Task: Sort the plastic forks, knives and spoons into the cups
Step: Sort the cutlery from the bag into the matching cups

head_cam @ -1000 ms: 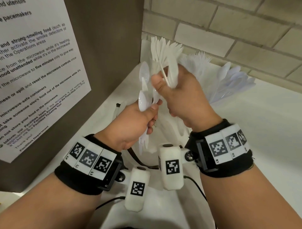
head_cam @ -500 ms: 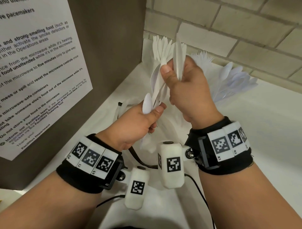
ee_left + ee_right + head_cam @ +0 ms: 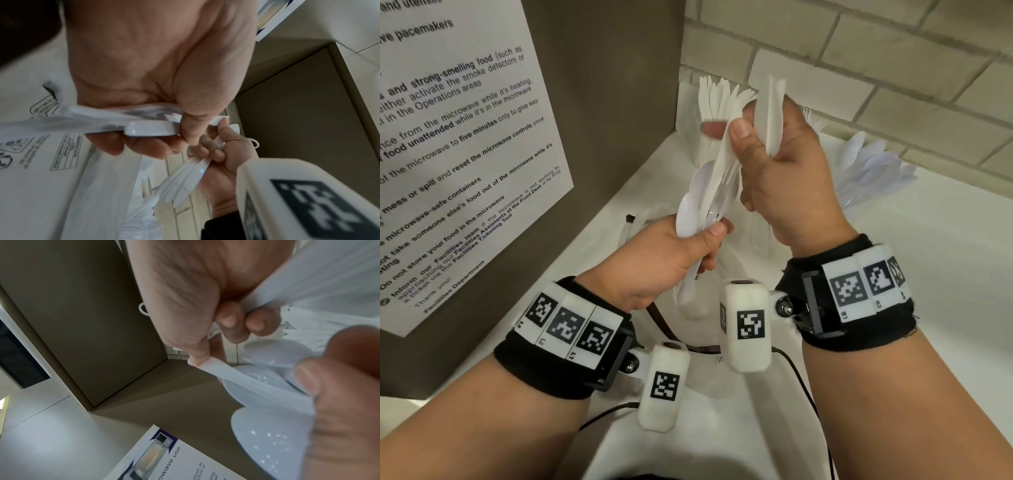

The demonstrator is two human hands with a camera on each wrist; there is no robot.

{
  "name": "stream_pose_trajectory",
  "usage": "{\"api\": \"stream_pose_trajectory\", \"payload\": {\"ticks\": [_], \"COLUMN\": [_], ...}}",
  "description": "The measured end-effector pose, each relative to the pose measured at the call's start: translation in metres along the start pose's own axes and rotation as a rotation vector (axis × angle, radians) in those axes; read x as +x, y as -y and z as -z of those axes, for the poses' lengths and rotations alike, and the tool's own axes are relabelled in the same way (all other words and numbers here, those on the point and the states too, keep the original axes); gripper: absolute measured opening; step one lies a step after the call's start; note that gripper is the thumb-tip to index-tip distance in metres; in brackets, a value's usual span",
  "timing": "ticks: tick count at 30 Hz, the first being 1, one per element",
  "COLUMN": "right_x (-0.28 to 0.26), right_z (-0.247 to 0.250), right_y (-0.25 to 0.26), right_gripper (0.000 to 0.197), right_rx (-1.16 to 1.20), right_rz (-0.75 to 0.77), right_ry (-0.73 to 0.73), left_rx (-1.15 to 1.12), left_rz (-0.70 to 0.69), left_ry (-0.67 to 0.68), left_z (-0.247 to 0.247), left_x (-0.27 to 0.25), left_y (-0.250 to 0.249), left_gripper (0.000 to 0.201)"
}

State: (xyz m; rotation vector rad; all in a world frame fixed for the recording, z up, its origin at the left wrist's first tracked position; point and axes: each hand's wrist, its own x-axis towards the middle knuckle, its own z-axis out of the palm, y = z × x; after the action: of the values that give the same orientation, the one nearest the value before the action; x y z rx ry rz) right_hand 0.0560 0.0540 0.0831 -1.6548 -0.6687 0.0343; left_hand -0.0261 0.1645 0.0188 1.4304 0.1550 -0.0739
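My left hand (image 3: 709, 240) grips a bunch of white plastic spoons (image 3: 693, 209) by the handles, bowls up; the same bunch (image 3: 148, 128) shows in the left wrist view. My right hand (image 3: 736, 137) is just above it. Its curled fingers hold several white knives (image 3: 770, 109) upright, while thumb and forefinger pinch the handle of one white piece (image 3: 722, 161) that reaches down into the spoon bunch. The pinched handle (image 3: 216, 369) and the spoon bowls (image 3: 273, 382) fill the right wrist view. Behind the hands stand fans of knives (image 3: 714, 96), forks (image 3: 813, 120) and spoons (image 3: 869, 164).
A brown panel with a printed notice (image 3: 465, 137) closes off the left side. A brick wall (image 3: 859, 61) runs along the back. A clear plastic bag (image 3: 640, 219) lies on the white counter (image 3: 928, 274) under my hands. Thin black cables (image 3: 804, 387) trail near my wrists.
My right hand has risen and turned its knives upright, drawing one white piece up out of the left hand's bunch. The left hand has stayed where it was.
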Motion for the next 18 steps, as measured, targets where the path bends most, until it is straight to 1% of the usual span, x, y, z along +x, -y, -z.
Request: {"api": "stream_pose_trajectory", "payload": {"ticks": [2,3,4,7,10,12,14,15,16,18], "right_x": [-0.003,-0.004,-0.003,0.005,0.022,0.035,0.050,0.057,0.065,0.082], "right_z": [-0.002,-0.003,-0.002,0.007,0.028,0.041,0.050,0.052,0.053,0.053], "right_y": [-0.001,0.000,0.001,0.013,0.025,0.027,0.023,0.019,0.014,0.003], "right_gripper": [0.007,0.005,0.004,0.009,0.008,0.009,0.010,0.011,0.011,0.008], "right_rx": [-0.017,-0.019,-0.011,0.086,0.168,0.180,0.173,0.166,0.175,0.269], "right_rz": [-0.045,-0.051,-0.044,-0.020,0.040,0.102,0.119,0.102,0.071,-0.001], "right_ry": [0.066,0.073,0.051,-0.120,-0.321,-0.405,-0.433,-0.433,-0.428,-0.411], "left_rx": [-0.019,-0.027,-0.025,-0.010,-0.086,-0.155,-0.220,-0.239,-0.246,-0.240], "left_rz": [-0.015,-0.022,-0.028,-0.018,0.044,0.080,0.106,0.114,0.119,0.132], "left_ry": [0.011,0.016,0.019,0.009,0.018,0.017,-0.008,-0.027,-0.043,-0.056], "left_z": [0.001,0.001,0.001,0.002,0.006,0.007,0.007,0.007,0.007,0.007], "left_x": [0.000,0.000,0.000,-0.001,-0.001,0.000,0.002,0.003,0.004,0.007], "left_y": [0.000,-0.001,-0.002,-0.001,0.000,0.000,-0.002,-0.002,-0.004,-0.008], "left_gripper": [0.015,0.014,0.014,0.014,0.016,0.017,0.018,0.019,0.019,0.020]}}
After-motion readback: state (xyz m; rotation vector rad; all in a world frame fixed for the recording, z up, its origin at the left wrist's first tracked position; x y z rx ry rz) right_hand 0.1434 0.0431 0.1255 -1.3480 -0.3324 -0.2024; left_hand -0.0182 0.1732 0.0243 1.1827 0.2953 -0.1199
